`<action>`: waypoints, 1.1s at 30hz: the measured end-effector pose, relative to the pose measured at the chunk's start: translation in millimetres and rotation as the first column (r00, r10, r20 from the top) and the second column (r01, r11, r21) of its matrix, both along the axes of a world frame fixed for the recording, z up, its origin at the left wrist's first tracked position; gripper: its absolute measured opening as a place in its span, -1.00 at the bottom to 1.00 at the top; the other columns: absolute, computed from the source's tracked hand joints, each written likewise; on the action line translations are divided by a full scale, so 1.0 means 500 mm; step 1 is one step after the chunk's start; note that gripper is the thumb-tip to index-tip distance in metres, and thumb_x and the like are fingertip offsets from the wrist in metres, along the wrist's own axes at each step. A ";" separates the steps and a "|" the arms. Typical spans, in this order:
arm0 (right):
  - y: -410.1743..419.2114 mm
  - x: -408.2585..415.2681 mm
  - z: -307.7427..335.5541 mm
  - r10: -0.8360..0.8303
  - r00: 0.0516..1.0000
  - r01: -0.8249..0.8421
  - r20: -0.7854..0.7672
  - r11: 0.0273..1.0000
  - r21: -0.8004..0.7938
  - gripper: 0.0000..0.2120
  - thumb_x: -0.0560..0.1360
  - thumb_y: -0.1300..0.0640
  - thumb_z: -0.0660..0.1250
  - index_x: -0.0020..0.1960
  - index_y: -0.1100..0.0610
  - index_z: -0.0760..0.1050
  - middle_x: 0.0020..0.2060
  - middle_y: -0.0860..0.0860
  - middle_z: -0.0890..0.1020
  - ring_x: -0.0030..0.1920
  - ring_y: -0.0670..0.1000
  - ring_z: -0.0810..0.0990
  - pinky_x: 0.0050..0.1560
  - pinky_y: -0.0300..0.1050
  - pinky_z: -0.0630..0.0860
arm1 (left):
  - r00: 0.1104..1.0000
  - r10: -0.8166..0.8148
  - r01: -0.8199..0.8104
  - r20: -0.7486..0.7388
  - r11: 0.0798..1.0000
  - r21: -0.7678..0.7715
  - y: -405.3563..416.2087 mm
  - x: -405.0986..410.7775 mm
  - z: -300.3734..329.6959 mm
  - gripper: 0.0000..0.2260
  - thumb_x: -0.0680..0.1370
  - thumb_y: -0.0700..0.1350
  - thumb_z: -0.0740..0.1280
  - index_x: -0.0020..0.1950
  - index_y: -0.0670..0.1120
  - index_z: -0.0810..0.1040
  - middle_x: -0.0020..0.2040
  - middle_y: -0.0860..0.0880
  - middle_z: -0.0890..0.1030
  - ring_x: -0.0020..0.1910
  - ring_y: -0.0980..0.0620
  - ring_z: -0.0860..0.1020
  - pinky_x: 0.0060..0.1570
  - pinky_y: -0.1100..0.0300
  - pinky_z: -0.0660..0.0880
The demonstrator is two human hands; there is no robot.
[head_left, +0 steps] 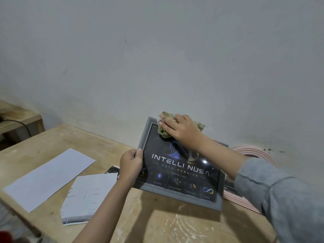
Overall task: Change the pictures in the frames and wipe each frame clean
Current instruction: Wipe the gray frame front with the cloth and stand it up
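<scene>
Two hands on one grey frame (pixel 177 190), tilted up off the counter (pixel 157 228) with its lower edge near or on the wood and its top toward the wall.

Left hand (pixel 130 166) grips the frame's left rail, thumb over the front, fingers curled behind. Right hand (pixel 180 132) presses a bunched green cloth (pixel 164 133) onto the glass at the top left corner, fingers fairly straight over the cloth, part of it tucked under the palm.

Key relation: the frame's long axis runs left to right, and nearly all the glass lies below and right of the cloth. My read: wipe strokes should go down and right along that axis. The right hand does the work, the left only braces.

The dark print reading "INTELLI NUSA" (pixel 180 170) is already in the frame, so the swap looks done here and wiping is underway.

Hard to tell:
- frame's top right corner, hidden behind the right forearm
- whether the bottom edge actually touches the counter
- pink frame (pixel 254 154) behind, mostly covered, contents not visible
- loose paper sheets (pixel 50 178) at left, face down or blank; a dark print peeks out under them
</scene>
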State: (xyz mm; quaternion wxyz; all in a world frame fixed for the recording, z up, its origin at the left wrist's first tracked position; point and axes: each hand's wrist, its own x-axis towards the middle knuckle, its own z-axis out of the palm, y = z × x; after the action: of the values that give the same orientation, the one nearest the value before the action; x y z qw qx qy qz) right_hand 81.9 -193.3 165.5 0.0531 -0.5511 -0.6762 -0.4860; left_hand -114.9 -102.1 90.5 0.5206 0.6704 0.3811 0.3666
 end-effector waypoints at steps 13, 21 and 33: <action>-0.193 0.143 -0.069 -0.295 0.951 0.303 0.093 0.948 -0.096 -0.63 0.49 0.34 0.09 0.18 0.20 0.55 0.20 0.17 0.58 -0.18 0.18 0.55 -0.23 0.01 0.48 | 0.996 0.044 -0.046 0.080 0.999 0.019 0.051 -0.048 0.004 -0.64 0.62 -0.16 0.19 -0.36 -0.25 0.38 -0.44 -0.14 0.38 -0.44 -0.06 0.41 -0.44 0.19 0.36; -0.246 0.169 -0.035 -0.402 0.874 0.385 -0.273 0.916 -0.116 -0.37 0.06 0.51 0.40 0.11 0.21 0.60 0.14 0.15 0.62 -0.24 0.21 0.49 -0.34 0.01 0.45 | 0.993 0.110 -0.115 0.051 0.986 0.118 0.069 -0.060 0.030 -0.68 0.63 -0.16 0.17 -0.31 -0.22 0.35 -0.41 -0.13 0.32 -0.46 -0.06 0.34 -0.61 0.33 0.28; -0.212 0.145 -0.102 -0.334 0.929 0.334 -0.162 0.942 -0.025 -0.50 0.52 0.42 -0.11 0.22 0.31 0.53 0.20 0.27 0.55 -0.20 0.24 0.54 -0.21 0.08 0.51 | 0.980 0.098 -0.082 0.171 0.992 -0.101 0.050 -0.043 0.041 -0.66 0.62 -0.16 0.18 -0.34 -0.24 0.37 -0.38 -0.17 0.40 -0.45 -0.06 0.37 -0.41 0.14 0.36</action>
State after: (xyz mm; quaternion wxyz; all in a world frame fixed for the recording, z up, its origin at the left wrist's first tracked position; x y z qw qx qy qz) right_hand 154.2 -299.3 114.3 0.0258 -0.6960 -0.5652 -0.4420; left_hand -136.6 -77.3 110.8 0.5657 0.5926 0.3803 0.4292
